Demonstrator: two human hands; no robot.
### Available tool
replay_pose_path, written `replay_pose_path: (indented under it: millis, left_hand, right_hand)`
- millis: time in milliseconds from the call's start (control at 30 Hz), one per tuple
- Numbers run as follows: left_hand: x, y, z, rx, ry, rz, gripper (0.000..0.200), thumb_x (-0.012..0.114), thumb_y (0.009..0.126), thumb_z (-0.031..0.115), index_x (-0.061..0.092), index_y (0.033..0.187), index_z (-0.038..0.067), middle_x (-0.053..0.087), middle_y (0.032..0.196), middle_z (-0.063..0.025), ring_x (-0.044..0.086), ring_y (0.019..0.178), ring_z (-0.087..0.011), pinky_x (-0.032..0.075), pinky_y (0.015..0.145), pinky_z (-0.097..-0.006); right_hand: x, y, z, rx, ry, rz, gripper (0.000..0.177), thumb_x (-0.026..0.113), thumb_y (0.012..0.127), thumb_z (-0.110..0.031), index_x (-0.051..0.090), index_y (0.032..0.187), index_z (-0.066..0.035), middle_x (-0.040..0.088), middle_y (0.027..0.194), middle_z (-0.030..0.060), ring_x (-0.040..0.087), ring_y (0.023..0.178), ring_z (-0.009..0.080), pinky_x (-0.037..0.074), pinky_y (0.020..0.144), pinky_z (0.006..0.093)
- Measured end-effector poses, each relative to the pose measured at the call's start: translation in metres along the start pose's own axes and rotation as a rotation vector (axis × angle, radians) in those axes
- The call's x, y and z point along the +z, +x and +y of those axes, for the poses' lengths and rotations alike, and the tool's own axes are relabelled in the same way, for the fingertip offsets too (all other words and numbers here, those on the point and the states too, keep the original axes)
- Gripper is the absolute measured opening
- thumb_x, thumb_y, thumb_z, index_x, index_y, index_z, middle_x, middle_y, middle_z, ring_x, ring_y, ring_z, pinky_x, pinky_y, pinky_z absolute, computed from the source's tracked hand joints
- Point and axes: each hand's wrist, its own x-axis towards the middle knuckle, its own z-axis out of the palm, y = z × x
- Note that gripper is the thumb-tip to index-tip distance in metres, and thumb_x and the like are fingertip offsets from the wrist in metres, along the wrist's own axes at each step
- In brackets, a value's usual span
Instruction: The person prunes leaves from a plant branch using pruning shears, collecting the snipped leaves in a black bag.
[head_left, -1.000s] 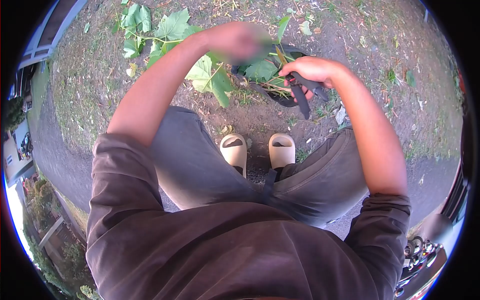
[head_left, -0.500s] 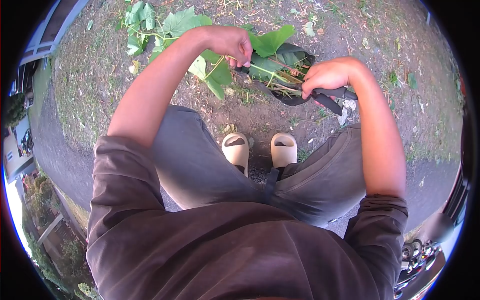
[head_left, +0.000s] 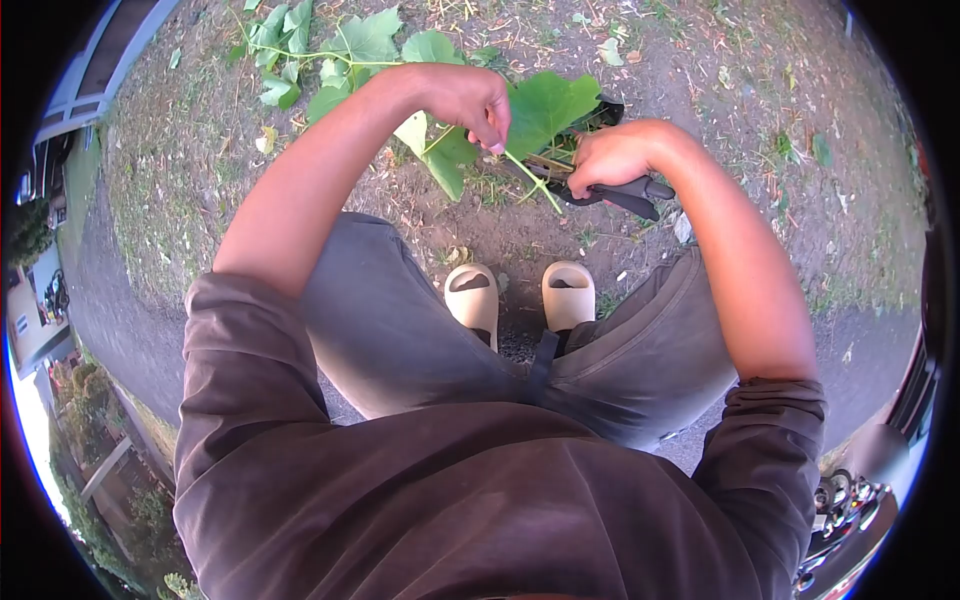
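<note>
My left hand (head_left: 480, 110) pinches a green vine stem (head_left: 535, 178) whose cut-looking end points down and right. Broad lobed leaves hang from this vine; one big leaf (head_left: 550, 112) spreads just right of my fingers, and more leaves (head_left: 365, 40) trail off to the upper left. My right hand (head_left: 612, 158) is closed around black-handled pruning shears (head_left: 628, 198), with the two handles sticking out to the right and the blades hidden. Under the big leaf and my right hand lies a black container (head_left: 608, 108), mostly covered, with cut stems in it.
Bare soil with patchy grass (head_left: 720, 90) and scattered dry leaves surrounds the work. My feet in beige slides (head_left: 568, 290) stand just below the container. Pavement (head_left: 110, 250) runs at the left, and parked motorcycles (head_left: 845, 500) appear at the lower right edge.
My right hand has moved left with the shears, closer to the stem. The stem's lower end now shows free above the soil, and the big leaf has swung over the container.
</note>
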Motion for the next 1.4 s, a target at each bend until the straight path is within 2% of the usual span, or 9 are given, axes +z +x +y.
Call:
replay_pose_path:
  millis: [300, 700, 767, 900, 967, 1033, 1100, 1200, 1400]
  left_hand:
    - [0.007, 0.004, -0.008, -0.01, 0.027, 0.031, 0.025, 0.084, 0.094, 0.028, 0.087, 0.105, 0.006, 0.082, 0.088, -0.007, 0.076, 0.079, -0.0163, 0.057, 0.073, -0.0336]
    - [0.002, 0.001, -0.008, -0.122, 0.048, -0.031, 0.025, 0.084, 0.093, 0.027, 0.087, 0.106, 0.006, 0.083, 0.096, -0.0083, 0.078, 0.082, -0.0178, 0.059, 0.077, -0.0355]
    - [-0.001, -0.002, -0.009, -0.111, -0.009, -0.124, 0.027, 0.085, 0.093, 0.027, 0.086, 0.107, 0.004, 0.083, 0.098, -0.0078, 0.077, 0.084, -0.0177, 0.059, 0.079, -0.0358]
    - [-0.016, -0.016, -0.011, -0.138, -0.063, -0.21, 0.033, 0.087, 0.092, 0.03, 0.085, 0.109, 0.001, 0.083, 0.099, -0.0074, 0.077, 0.086, -0.0168, 0.059, 0.081, -0.0349]
    - [-0.027, -0.03, -0.007, -0.134, -0.105, -0.198, 0.038, 0.089, 0.092, 0.033, 0.085, 0.112, 0.0, 0.083, 0.1, -0.0077, 0.076, 0.088, -0.0163, 0.06, 0.082, -0.0336]
    - [-0.033, -0.043, -0.01, -0.118, -0.137, -0.18, 0.042, 0.089, 0.092, 0.034, 0.084, 0.114, -0.001, 0.083, 0.1, -0.0083, 0.076, 0.087, -0.0168, 0.06, 0.083, -0.0329]
    - [-0.037, -0.055, -0.011, -0.058, -0.224, -0.07, 0.04, 0.088, 0.093, 0.033, 0.084, 0.114, -0.001, 0.083, 0.101, -0.0083, 0.076, 0.089, -0.0166, 0.06, 0.083, -0.0324]
    - [-0.04, -0.06, -0.029, -0.016, -0.294, 0.056, 0.034, 0.085, 0.097, 0.031, 0.085, 0.113, 0.002, 0.082, 0.101, -0.0051, 0.073, 0.09, -0.0144, 0.058, 0.083, -0.0307]
    - [-0.034, -0.042, -0.051, 0.04, -0.288, 0.596, 0.033, 0.069, 0.109, 0.041, 0.079, 0.115, 0.009, 0.071, 0.096, 0.0041, 0.06, 0.087, -0.0092, 0.048, 0.082, -0.0292]
  right_hand:
    - [0.0, 0.009, 0.008, 0.2, -0.03, 0.106, 0.044, 0.077, 0.09, -0.047, 0.083, 0.095, -0.004, 0.081, 0.086, 0.0116, 0.077, 0.077, 0.0274, 0.059, 0.074, 0.0432]
    - [-0.009, -0.016, 0.018, 0.34, 0.082, 0.049, 0.043, 0.08, 0.091, -0.046, 0.082, 0.098, -0.004, 0.081, 0.091, 0.0134, 0.076, 0.073, 0.0257, 0.059, 0.068, 0.0428]
    - [-0.011, -0.025, 0.013, 0.283, 0.004, 0.043, 0.04, 0.077, 0.095, -0.043, 0.082, 0.101, -0.004, 0.081, 0.092, 0.0127, 0.077, 0.073, 0.0239, 0.061, 0.07, 0.0406]
    - [-0.02, -0.04, 0.008, 0.041, 0.327, -0.182, 0.037, 0.073, 0.1, -0.038, 0.08, 0.11, -0.002, 0.08, 0.089, 0.0104, 0.078, 0.077, 0.0195, 0.063, 0.074, 0.037]
    - [-0.022, -0.046, 0.012, -0.152, 0.601, -0.033, 0.042, 0.073, 0.101, -0.04, 0.08, 0.116, -0.002, 0.079, 0.089, 0.0093, 0.078, 0.08, 0.018, 0.062, 0.075, 0.0355]
    - [-0.026, -0.03, 0.019, -0.192, 0.532, 0.101, 0.047, 0.07, 0.101, -0.043, 0.08, 0.117, 0.0, 0.077, 0.088, 0.011, 0.078, 0.08, 0.0218, 0.062, 0.08, 0.0386]
    - [-0.022, -0.01, 0.015, 0.212, 0.227, 0.421, 0.052, 0.069, 0.098, -0.047, 0.081, 0.118, 0.0, 0.08, 0.099, 0.0188, 0.08, 0.09, 0.0317, 0.062, 0.087, 0.0442]
    - [0.011, 0.03, 0.009, 0.358, -0.146, 0.341, 0.059, 0.07, 0.092, -0.054, 0.082, 0.123, -0.005, 0.077, 0.127, 0.0253, 0.076, 0.117, 0.0401, 0.059, 0.099, 0.0472]
    - [0.011, 0.006, -0.005, 0.185, -0.336, 0.185, 0.061, 0.076, 0.088, -0.057, 0.084, 0.119, -0.004, 0.079, 0.126, 0.0217, 0.076, 0.115, 0.0378, 0.059, 0.101, 0.0457]
